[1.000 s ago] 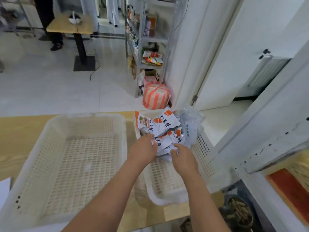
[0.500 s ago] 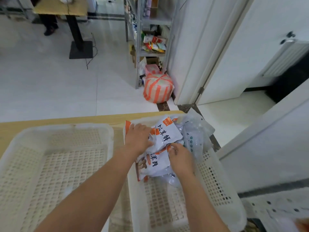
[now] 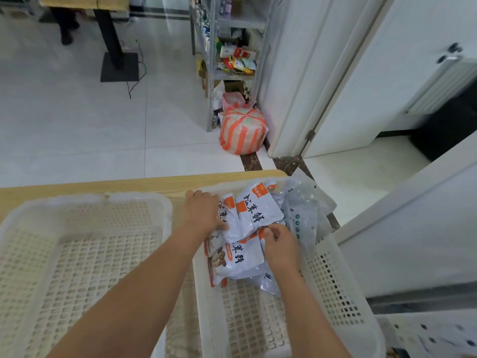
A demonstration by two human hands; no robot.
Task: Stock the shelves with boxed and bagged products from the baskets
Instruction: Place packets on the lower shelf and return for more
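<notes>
**Loose packets could slip from a two-handed grab**

The left hand clasped the left side of the packets, fingers curled over them. The right hand pinched a packet edge at the pile's near right. The pile lay in the far end of the right basket.

Lifting several glossy packets at once looked risky, because one could slide out between the hands and fall over the rim. The clear bags touching the pile's right side might snag and come up too. The shelf stood far off, so a loose hold could fail on the way.

There were two baskets, counting the left basket, and at least three packets showed. The clear bags were crumpled together, so their number was unclear.
</notes>
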